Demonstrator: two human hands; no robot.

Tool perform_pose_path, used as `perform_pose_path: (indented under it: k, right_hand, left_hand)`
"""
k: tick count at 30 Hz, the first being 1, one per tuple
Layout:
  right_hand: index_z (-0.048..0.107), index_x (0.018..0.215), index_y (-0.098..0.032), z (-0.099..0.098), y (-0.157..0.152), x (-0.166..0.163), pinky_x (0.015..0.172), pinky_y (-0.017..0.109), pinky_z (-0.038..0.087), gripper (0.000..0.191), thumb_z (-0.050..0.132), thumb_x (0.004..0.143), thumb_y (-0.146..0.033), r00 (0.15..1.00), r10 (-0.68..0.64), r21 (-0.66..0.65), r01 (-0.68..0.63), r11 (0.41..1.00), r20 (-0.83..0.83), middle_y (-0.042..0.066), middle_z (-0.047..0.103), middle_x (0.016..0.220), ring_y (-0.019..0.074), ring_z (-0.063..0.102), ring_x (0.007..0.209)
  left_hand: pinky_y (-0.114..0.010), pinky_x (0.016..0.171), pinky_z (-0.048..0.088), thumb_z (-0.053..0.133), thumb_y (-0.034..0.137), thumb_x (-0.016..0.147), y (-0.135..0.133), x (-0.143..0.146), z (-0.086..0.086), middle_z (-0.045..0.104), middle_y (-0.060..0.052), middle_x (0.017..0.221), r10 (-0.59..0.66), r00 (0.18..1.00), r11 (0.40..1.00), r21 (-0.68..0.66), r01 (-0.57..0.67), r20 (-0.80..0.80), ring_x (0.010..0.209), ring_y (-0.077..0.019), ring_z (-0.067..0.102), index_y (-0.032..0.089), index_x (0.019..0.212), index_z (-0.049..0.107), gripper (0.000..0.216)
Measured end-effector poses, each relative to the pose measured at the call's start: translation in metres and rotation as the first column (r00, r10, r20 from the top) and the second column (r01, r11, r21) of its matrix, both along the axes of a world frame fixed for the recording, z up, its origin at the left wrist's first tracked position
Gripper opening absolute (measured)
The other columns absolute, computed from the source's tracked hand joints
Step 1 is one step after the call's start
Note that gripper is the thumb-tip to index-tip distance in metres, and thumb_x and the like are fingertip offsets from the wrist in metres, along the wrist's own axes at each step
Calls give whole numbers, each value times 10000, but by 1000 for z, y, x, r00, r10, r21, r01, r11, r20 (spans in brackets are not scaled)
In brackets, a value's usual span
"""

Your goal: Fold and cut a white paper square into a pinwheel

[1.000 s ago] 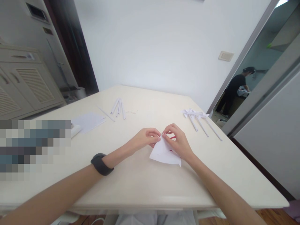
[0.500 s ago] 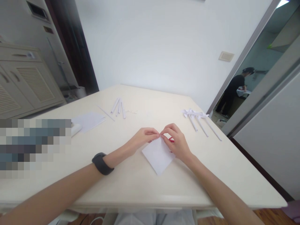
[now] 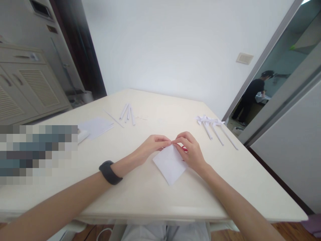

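A square sheet of white paper (image 3: pixel 171 165) is turned cornerwise in front of me, over the near middle of the table. My left hand (image 3: pixel 156 145) pinches its far corner between thumb and fingers. Right beside it, my right hand (image 3: pixel 189 150) pinches the same corner, so the fingertips of both hands almost meet. Something red, perhaps a scissors handle (image 3: pixel 185 148), shows partly behind my right hand; most of it is hidden. A dark band (image 3: pixel 110 172) is round my left wrist.
Several rolled paper sticks (image 3: pixel 128 113) and a thin strip (image 3: pixel 114 118) lie at the back left, near stacked white paper (image 3: pixel 96 127). Paper pinwheels on sticks (image 3: pixel 210 121) lie at the right. A person (image 3: pixel 253 93) stands beyond the doorway.
Both hands keep their pinch on the paper's far corner, with scarcely any movement. The whole view has shifted slightly.
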State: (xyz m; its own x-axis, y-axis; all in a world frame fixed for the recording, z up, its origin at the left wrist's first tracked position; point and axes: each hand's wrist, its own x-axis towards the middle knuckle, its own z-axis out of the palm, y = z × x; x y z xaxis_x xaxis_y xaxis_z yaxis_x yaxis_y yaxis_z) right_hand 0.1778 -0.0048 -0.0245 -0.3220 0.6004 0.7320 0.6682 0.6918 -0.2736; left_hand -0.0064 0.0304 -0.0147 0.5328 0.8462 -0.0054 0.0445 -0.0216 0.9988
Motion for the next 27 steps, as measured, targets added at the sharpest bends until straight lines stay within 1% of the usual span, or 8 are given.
perform_pose_path:
  k: [3, 7, 10, 14, 19, 21, 25, 27]
  right_hand:
    - [619, 921, -198, 0, 0, 1, 722, 332, 442, 135, 491, 889, -167, 998, -24, 51, 21, 998, 60, 73, 578, 913, 184, 533, 835]
    - [620, 924, -200, 2, 1, 5, 720, 333, 433, 145, 483, 894, -165, 991, -40, 110, 26, 994, 126, 74, 593, 906, 185, 531, 829]
    - [629, 941, -206, 4, 2, 7, 725, 337, 428, 169, 473, 897, -158, 984, -48, 120, 28, 992, 170, 79, 594, 916, 189, 530, 840]
    - [629, 979, -227, 5, 2, 7, 729, 351, 426, 213, 441, 909, -156, 978, -28, 98, 8, 995, 205, 81, 590, 931, 195, 528, 840]
    - [638, 956, -242, 6, 1, 7, 753, 362, 434, 204, 462, 897, -157, 992, 9, 33, -13, 999, 126, 76, 574, 942, 202, 531, 869]
    - [641, 931, -234, 7, 1, 7, 762, 358, 440, 179, 482, 889, -161, 998, 20, -3, -20, 1000, 67, 73, 562, 950, 199, 531, 880]
    - [633, 902, -220, 10, 1, 6, 788, 333, 452, 133, 522, 871, -155, 996, 34, -90, -41, 995, -78, 58, 529, 953, 177, 538, 893]
    - [628, 875, -219, 11, 1, 5, 806, 329, 451, 97, 552, 857, -161, 991, 42, -145, -60, 988, -125, 48, 522, 947, 172, 542, 898]
  left_hand:
    - [-277, 749, 439, 640, 386, 739, 0, 0, 0, 663, -37, 841, -9, 1000, 1000, -4, 9, 2, 809, -169, 588, 173, 828, 684, 235]
    - [-303, 783, 441, 641, 413, 728, -1, 1, 2, 670, -44, 883, 11, 999, 999, 45, -9, -45, 855, -192, 586, 194, 877, 686, 269]
    - [-307, 785, 438, 644, 422, 721, -1, 1, 2, 664, -34, 863, 24, 998, 998, 59, -21, -51, 850, -189, 582, 200, 862, 685, 267]
    - [-305, 782, 438, 648, 413, 716, -1, 0, 2, 666, -28, 847, 19, 999, 998, 59, -16, -47, 838, -184, 586, 200, 839, 682, 248]
    - [-288, 753, 440, 645, 393, 722, -2, 0, 4, 663, -22, 818, 14, 998, 997, 73, -10, -58, 811, -173, 589, 193, 816, 676, 224]
    - [-281, 744, 439, 643, 387, 726, -2, 1, 5, 663, -22, 807, 18, 998, 996, 86, -12, -66, 800, -167, 593, 185, 820, 674, 225]
    - [-268, 704, 436, 647, 370, 725, -3, 1, 5, 666, -25, 785, 54, 995, 986, 160, -40, -86, 760, -161, 591, 170, 808, 675, 219]
    - [-266, 686, 441, 646, 369, 728, -4, 2, 4, 670, -28, 770, 56, 994, 985, 168, -40, -94, 740, -162, 598, 165, 803, 673, 219]
